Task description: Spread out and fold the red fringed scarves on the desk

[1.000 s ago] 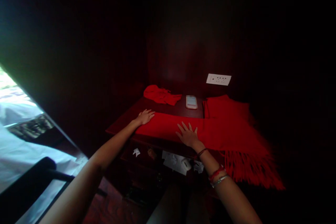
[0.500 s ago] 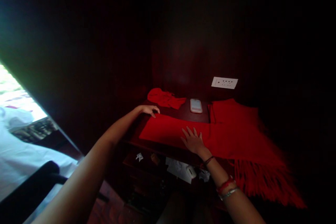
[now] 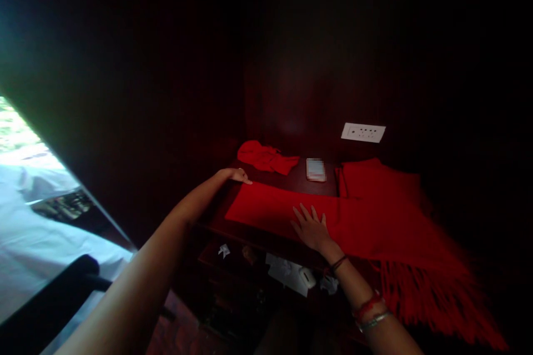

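Both touch red cloth (image 3: 375,222): left grip (image 3: 239,175) pinching its corner, right grip (image 3: 312,231) splayed flat; phone screen (image 3: 316,170) illegible

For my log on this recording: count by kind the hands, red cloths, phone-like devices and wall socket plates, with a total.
Hands: 2 (left hand, right hand)
Red cloths: 2 (fringed cloth, counted as one piece; bunched cloth)
Phone-like device: 1
Wall socket plate: 1
Total: 6
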`<act>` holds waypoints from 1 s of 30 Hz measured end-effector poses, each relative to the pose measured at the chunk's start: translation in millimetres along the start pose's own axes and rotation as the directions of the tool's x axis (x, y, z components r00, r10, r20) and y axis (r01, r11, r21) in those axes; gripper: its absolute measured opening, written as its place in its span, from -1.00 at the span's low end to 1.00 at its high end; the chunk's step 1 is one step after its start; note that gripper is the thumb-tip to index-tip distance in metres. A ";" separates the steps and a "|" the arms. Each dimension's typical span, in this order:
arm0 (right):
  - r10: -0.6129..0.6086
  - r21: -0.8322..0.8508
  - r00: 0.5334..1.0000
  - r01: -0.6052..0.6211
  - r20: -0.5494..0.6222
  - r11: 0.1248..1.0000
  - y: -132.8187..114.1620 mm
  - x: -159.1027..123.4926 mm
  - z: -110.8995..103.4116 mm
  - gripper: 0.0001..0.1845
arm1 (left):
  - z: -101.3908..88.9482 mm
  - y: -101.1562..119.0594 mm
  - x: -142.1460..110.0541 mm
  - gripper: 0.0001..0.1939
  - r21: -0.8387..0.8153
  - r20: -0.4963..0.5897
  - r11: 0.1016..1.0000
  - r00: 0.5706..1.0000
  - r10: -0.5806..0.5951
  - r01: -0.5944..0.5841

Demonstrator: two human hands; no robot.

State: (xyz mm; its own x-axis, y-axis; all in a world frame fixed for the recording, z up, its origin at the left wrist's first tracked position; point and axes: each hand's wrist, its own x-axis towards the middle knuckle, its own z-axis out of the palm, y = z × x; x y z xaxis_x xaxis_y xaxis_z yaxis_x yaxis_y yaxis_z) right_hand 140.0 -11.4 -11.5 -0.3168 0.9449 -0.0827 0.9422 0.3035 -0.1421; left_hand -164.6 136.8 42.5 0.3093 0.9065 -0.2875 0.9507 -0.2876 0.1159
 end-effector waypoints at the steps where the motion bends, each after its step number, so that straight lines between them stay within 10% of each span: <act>1: 0.001 -0.003 1.000 -0.001 0.000 1.000 0.1 0.0 0.3 -0.41 | 3.0 3.0 -1.7 -0.54 0.008 -0.013 0.999 0.999 -0.046 0.046; 9: -0.002 -0.005 1.000 0.002 -0.012 1.000 0.7 0.7 2.6 -0.40 | 60.2 56.2 -51.1 -0.45 0.037 -0.401 0.984 0.904 -0.147 0.177; 14: -0.005 -0.007 1.000 0.005 -0.030 1.000 0.8 0.5 2.8 -0.38 | 91.4 65.9 -75.2 -0.45 -0.034 -0.235 0.982 0.953 -0.190 0.187; 19: -0.094 0.027 0.990 0.097 -0.102 0.995 6.3 -11.4 -6.5 -0.37 | 73.5 61.0 -84.3 -0.32 -0.212 -0.297 0.910 0.864 -0.407 0.356; 23: -0.155 -0.029 0.973 0.153 -0.169 0.988 26.2 -34.0 -20.2 -0.45 | 58.6 55.1 -85.9 -0.33 -0.421 -0.203 0.876 0.916 -0.345 0.237; 26: -0.060 -0.082 0.968 0.041 -0.243 0.996 54.7 -50.5 -33.7 -0.48 | 49.9 49.7 -83.6 -0.63 -0.528 -0.208 0.841 0.942 -0.262 0.118; 30: 0.181 -0.069 0.911 -0.221 -0.370 0.973 109.9 -63.2 -54.3 -0.45 | 16.9 32.9 -93.7 -0.69 -0.357 -0.438 0.933 0.874 -0.209 0.045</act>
State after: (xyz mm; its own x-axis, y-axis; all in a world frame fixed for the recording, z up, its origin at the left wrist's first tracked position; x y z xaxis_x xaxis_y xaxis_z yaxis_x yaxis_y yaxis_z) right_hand 269.5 -31.0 31.6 -0.0778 0.9615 0.2636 0.9941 0.0948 -0.0523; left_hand -162.0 37.2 57.2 0.0617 0.9882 0.1403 0.8927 -0.1175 0.4350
